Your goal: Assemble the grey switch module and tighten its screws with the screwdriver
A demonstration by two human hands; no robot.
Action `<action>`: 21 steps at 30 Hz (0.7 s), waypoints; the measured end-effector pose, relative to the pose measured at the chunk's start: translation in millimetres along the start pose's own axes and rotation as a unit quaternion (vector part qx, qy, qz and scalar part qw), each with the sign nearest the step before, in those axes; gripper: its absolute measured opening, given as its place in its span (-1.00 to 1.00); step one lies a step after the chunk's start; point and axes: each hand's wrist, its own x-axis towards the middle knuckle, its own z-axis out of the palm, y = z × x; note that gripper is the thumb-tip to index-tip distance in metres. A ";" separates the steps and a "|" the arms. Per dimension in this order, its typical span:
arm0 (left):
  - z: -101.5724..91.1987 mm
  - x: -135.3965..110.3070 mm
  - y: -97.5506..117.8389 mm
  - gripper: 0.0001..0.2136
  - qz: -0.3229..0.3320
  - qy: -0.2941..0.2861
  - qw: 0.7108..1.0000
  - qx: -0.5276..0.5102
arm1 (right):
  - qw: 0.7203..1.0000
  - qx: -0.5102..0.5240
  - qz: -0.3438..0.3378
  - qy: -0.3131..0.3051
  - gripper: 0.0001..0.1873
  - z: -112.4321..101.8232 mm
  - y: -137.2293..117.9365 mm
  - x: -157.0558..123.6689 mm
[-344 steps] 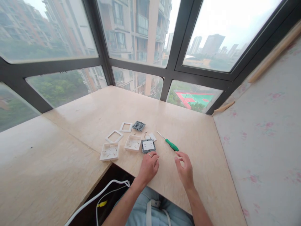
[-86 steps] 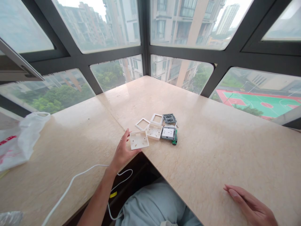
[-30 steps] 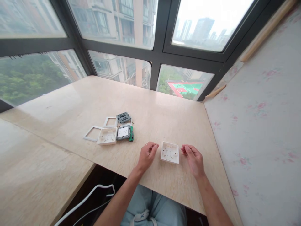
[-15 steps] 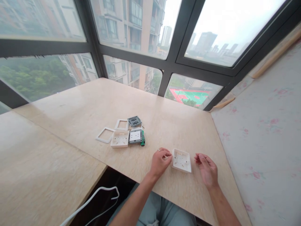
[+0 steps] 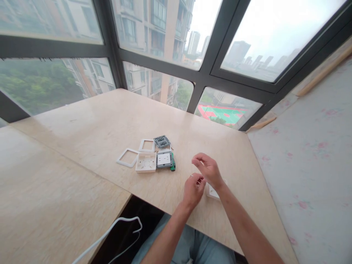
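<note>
The white socket back box [image 5: 211, 194] sits well apart from the grey-framed socket module [image 5: 164, 159], presumably for two-handed access: left hand [image 5: 194, 190] curled beside it, right hand [image 5: 208, 169] across it, fingers bent, whether either grips anything I cannot tell.

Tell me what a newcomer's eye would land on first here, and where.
Probably the red-and-green sports court, bright through a lower window pane right of centre. Next might come the green screwdriver on the pale table, just right of the white-faced socket. Nearer the person, the right arm partly hides a small white box, which also draws a look.
</note>
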 end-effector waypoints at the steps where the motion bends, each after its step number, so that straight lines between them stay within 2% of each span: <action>1: 0.0 0.1 -0.2 -0.87 -0.001 0.002 1.000 0.001 | 0.999 -0.020 -0.008 -0.024 -0.77 10.7 0.4 10.7; 3: -0.1 0.4 0.2 -0.84 -0.003 0.004 1.000 0.002 | 0.994 -0.075 -0.011 -0.084 -0.81 30.5 6.2 31.6; 6: -0.5 1.0 2.3 -0.81 0.001 0.003 1.000 0.002 | 0.988 -0.114 -0.001 -0.108 -0.79 54.2 23.1 62.2; 11: 0.3 1.6 5.6 -0.83 0.005 -0.012 1.000 0.001 | 0.965 -0.215 0.025 -0.145 -0.55 83.9 45.8 104.0; 14: 0.3 1.6 7.0 -0.84 -0.009 -0.011 1.000 0.003 | 0.944 -0.277 0.035 -0.175 -0.46 101.8 46.5 119.4; 21: -6.2 1.0 13.7 -0.90 -0.050 -0.019 0.999 0.007 | 0.901 -0.379 0.067 -0.201 -0.44 132.7 31.9 132.6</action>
